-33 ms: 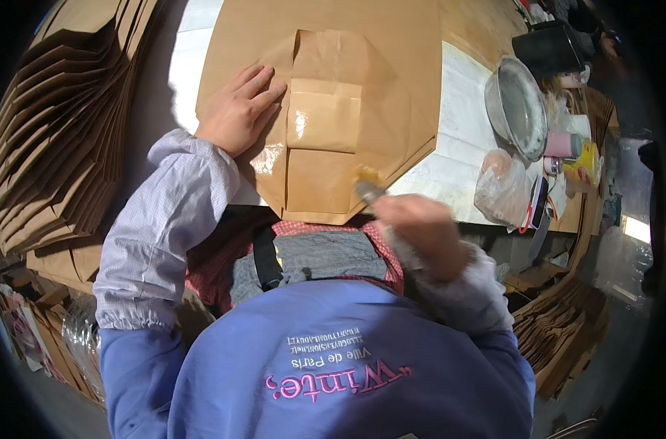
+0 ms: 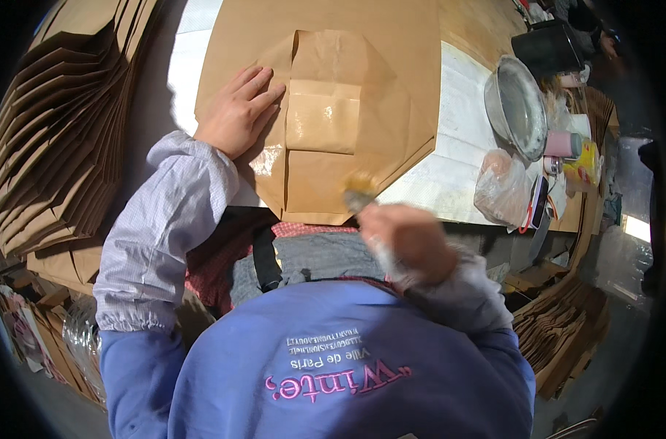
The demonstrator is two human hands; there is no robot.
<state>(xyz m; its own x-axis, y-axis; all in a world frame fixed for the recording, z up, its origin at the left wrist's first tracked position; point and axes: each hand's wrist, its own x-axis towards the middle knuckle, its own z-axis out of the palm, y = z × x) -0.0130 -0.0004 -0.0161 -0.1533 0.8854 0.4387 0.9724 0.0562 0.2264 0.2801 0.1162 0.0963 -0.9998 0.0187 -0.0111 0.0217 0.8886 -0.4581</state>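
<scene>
A large brown paper bag (image 2: pixel 391 132) lies on the worktable, its folded end towards me. Its folded bottom has a paper patch (image 2: pixel 323 121) in the middle, with wet, shiny spots on it. My left hand (image 2: pixel 239 110) rests flat on the bag's left flap, fingers stretched out. In my right hand (image 2: pixel 406 238), slightly blurred, is a flat brush (image 2: pixel 360 192) with yellowish bristles and a metal ferrule. The bristles are over the near right part of the folded bottom; whether they touch the paper, I cannot tell.
Fanned brown paper bags (image 2: pixel 62 132) are stacked at the left. On the right stand a metal basin (image 2: pixel 519 106) with whitish residue, a black container (image 2: pixel 549 47), a clear plastic bag (image 2: pixel 503 186) and a pink roll (image 2: pixel 562 144). More folded paper (image 2: pixel 560 329) lies lower right.
My right hand and the brush have shifted a little to the left and towards me. The shine on the middle patch looks different. My left hand stays in place.
</scene>
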